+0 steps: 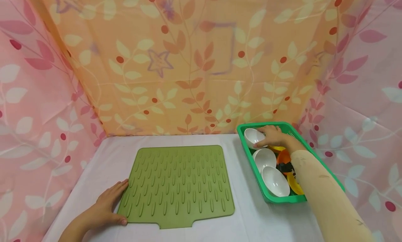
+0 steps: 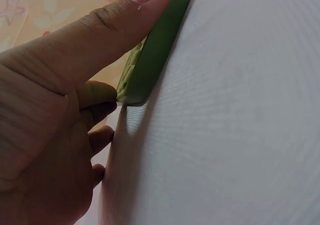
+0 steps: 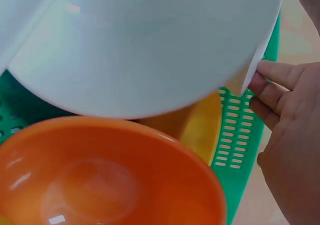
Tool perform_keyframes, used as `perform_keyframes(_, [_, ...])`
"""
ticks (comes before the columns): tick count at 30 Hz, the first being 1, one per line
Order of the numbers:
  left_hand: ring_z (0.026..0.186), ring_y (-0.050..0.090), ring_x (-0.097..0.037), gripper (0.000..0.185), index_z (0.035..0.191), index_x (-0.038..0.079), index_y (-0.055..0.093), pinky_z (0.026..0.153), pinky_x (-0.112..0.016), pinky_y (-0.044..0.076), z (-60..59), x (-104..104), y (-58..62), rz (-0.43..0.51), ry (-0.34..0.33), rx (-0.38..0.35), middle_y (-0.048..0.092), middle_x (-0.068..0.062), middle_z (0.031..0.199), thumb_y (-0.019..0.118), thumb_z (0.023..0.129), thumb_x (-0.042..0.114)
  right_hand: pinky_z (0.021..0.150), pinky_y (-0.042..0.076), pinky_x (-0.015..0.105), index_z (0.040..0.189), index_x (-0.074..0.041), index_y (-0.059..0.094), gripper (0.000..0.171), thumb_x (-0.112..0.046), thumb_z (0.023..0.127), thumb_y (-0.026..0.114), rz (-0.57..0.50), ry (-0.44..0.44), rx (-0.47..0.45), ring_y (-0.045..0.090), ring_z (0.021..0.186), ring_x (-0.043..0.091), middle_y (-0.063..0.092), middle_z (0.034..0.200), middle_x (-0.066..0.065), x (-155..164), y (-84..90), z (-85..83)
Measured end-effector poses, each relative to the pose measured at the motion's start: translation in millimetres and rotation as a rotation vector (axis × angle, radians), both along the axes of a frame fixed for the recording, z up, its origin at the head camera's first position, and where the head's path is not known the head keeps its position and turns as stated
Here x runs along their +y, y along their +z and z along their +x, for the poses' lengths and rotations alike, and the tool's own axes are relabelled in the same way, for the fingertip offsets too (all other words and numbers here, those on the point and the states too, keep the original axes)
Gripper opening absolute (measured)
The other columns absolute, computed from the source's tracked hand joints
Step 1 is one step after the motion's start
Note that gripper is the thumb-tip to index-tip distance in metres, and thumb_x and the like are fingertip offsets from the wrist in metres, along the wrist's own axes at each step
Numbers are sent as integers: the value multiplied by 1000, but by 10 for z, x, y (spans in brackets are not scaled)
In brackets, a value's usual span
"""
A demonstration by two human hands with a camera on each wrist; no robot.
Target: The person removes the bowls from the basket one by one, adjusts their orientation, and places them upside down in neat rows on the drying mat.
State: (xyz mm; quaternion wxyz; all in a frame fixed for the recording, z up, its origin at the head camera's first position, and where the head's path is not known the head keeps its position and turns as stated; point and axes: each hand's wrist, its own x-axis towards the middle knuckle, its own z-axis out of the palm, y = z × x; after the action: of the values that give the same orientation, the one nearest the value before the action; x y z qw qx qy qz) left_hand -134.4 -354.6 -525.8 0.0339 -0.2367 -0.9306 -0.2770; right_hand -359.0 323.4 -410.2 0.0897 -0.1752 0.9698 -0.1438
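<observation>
A green ribbed drying mat (image 1: 179,184) lies flat on the white table. My left hand (image 1: 110,203) rests at its left front corner, thumb on the mat's edge (image 2: 160,40), fingers loosely curled on the table beside it. A green plastic basket (image 1: 248,153) at the right holds three white bowls plus orange and yellow ones. My right hand (image 1: 273,135) grips the rim of the farthest white bowl (image 1: 252,137), thumb over its edge. The right wrist view is filled by that white bowl (image 3: 145,45), with an orange bowl (image 3: 100,175) below it.
Patterned cloth walls close in the table on the left, back and right. The white tablecloth (image 1: 248,214) shows between mat and basket. The basket's perforated wall (image 3: 237,140) stands next to my right fingers.
</observation>
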Motion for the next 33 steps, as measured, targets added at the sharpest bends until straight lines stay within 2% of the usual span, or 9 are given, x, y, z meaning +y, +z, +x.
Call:
perform_keyframes(4, [140,-6,24,126,154,-2,38,106,-6,-8,-1,9,-6,18,16,-14,36,-27,158,92,56,56,113,6,74,150,1,47,102,-65,78,78,-16,-31,54,35,133,48,49,147,27,23,67,37])
perform_keyframes(8, [141,-4,22,127,156,0,37,119,-29,-4,5,15,-14,33,32,-40,34,-26,159,92,56,55,112,7,73,151,1,45,106,-65,77,79,-56,-68,78,32,133,48,47,148,29,36,150,128])
perform_keyframes(10, [140,-4,23,126,155,-1,37,119,-27,-4,8,16,-16,35,27,-40,35,-27,159,92,56,54,111,7,74,152,2,43,108,-66,76,79,-71,-83,87,30,134,50,44,149,30,36,197,189])
perform_keyframes(14, [138,-5,25,125,154,-3,37,113,-13,-6,12,18,-10,27,10,-28,37,-29,157,93,57,52,107,14,73,153,0,42,109,-67,75,79,-84,-93,123,30,132,49,42,147,31,36,272,292])
perform_keyframes(17, [143,-2,19,126,155,-2,38,123,-42,6,16,22,-3,28,27,-48,36,-28,158,93,56,53,105,19,71,153,-1,42,109,-67,75,79,-92,-95,159,31,131,48,44,146,29,21,327,353])
perform_keyframes(20, [144,-2,18,126,155,-2,38,123,-43,5,18,25,-2,26,27,-41,36,-27,158,92,56,54,104,22,69,153,0,42,106,-63,76,81,-114,-97,187,29,130,49,44,145,30,-46,418,458])
perform_keyframes(22, [143,-3,20,125,154,-4,38,119,-20,-3,15,25,-10,16,10,-5,38,-29,156,92,57,55,103,24,67,152,1,43,106,-61,75,83,-122,-98,208,29,129,48,45,144,29,-104,485,545])
perform_keyframes(24, [139,-6,25,125,153,-5,39,104,-2,-8,13,21,-17,6,-8,24,40,-29,154,92,57,55,101,26,65,150,1,45,104,-59,74,84,-129,-91,228,30,128,48,46,142,29,-162,549,644])
perform_keyframes(33, [140,-6,25,124,153,-5,40,104,-2,-8,17,13,-11,-5,0,30,40,-27,155,91,58,56,101,26,64,144,-3,53,100,-56,68,89,-155,-19,340,36,125,42,52,131,22,-437,733,1010])
